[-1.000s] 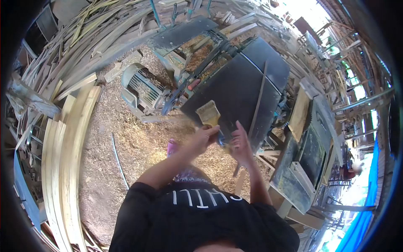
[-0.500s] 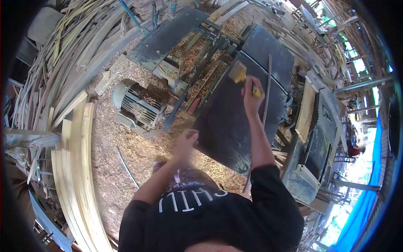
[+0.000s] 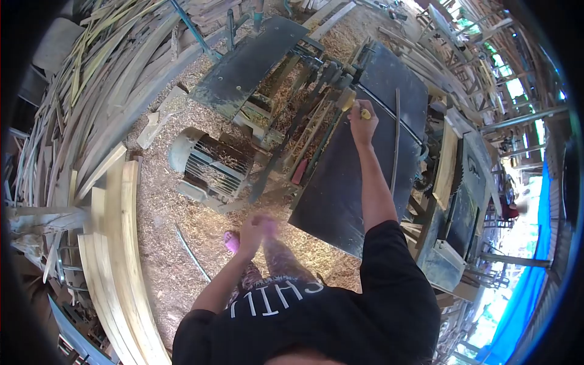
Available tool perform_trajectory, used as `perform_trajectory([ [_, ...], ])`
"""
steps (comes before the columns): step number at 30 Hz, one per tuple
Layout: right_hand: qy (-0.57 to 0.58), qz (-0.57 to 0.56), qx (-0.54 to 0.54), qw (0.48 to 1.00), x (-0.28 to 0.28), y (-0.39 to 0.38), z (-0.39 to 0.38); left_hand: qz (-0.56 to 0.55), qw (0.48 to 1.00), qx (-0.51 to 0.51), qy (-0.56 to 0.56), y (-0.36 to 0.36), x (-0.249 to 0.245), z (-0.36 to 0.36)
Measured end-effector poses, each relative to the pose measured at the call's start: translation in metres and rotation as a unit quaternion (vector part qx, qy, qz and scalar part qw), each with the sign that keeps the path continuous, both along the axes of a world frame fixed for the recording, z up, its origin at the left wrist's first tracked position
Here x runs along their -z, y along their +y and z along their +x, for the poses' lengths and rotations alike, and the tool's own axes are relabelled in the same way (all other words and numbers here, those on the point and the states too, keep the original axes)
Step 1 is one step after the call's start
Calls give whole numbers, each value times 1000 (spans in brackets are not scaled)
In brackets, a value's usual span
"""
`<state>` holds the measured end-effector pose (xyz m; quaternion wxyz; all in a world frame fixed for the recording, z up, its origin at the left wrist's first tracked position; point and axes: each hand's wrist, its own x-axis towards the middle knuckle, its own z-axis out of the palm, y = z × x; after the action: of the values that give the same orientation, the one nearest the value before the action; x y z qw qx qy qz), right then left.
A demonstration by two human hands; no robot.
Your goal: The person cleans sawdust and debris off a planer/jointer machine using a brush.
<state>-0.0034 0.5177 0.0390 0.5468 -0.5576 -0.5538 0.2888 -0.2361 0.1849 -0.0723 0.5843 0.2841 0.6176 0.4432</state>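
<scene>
My right hand (image 3: 364, 125) is closed around a paintbrush (image 3: 346, 100) with a yellow handle. The brush's pale bristle end points left, at the far left edge of the dark metal machine table (image 3: 334, 188). My left hand (image 3: 257, 232) hangs off the table's near left corner, over the shavings; its fingers are smeared by motion. A thin wooden strip (image 3: 397, 137) lies along the table to the right of my right hand. Left of the table, a red piece (image 3: 298, 172) sits on the machine frame.
An electric motor (image 3: 216, 164) with a belt (image 3: 286, 134) stands on the shavings-covered floor (image 3: 164, 237). A toothed saw blade (image 3: 456, 173) shows at the right beside a wooden board (image 3: 446, 161). Long planks (image 3: 121, 261) lie at the left, below a pile of wood strips (image 3: 121, 67).
My right hand has moved the brush slightly away from me, to the table's far left edge. My left hand has dropped back from the table corner toward my legs. The view has shifted slightly.
</scene>
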Motion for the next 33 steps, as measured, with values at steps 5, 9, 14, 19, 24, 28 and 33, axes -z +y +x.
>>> perform_trajectory([
  [5,-173,58,-12,983,39,9,1,108,981,28,160,65,-28,18],
  [9,-179,6,-8,984,-1,17,1,280,907,98,299,111,-46,38],
  [14,-202,102,-5,974,37,19,3,249,874,154,389,126,-50,66],
  [19,-185,-135,-58,972,-30,3,-6,183,891,122,398,131,-59,77],
  [24,-207,92,11,974,25,16,-7,92,874,122,462,144,-61,87],
  [28,-273,46,-63,959,7,-3,-16,50,858,145,490,148,-61,90],
  [33,-229,49,0,972,2,31,-2,84,881,116,450,149,-54,89],
])
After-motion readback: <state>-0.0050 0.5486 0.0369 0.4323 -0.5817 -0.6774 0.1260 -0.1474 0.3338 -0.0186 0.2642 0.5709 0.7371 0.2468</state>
